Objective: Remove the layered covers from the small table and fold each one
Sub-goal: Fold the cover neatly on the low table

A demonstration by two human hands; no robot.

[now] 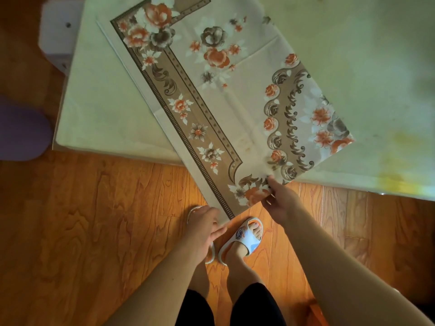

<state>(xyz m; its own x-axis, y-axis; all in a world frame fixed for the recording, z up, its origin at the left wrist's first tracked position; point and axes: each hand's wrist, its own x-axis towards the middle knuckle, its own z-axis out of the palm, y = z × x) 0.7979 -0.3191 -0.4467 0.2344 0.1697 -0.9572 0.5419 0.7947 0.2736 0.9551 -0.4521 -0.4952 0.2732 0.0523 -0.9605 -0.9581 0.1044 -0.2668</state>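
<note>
A beige floral cover (226,109) with orange roses and a brown border lies folded into a long strip, slanting across the small table (98,109) and hanging past its near edge over the floor. My right hand (277,201) pinches the strip's near edge at its lower right corner. My left hand (204,228) pinches the lowest corner of the strip, just above my feet. A plain pale cover (367,67) with yellow stains still lies flat on the table under the floral one.
Wooden floor (94,231) spreads in front of the table. My feet in white slippers (242,236) stand just below the hanging cover. A white box-like object (58,31) sits at the table's far left, and a purple rounded thing (21,130) lies at the left edge.
</note>
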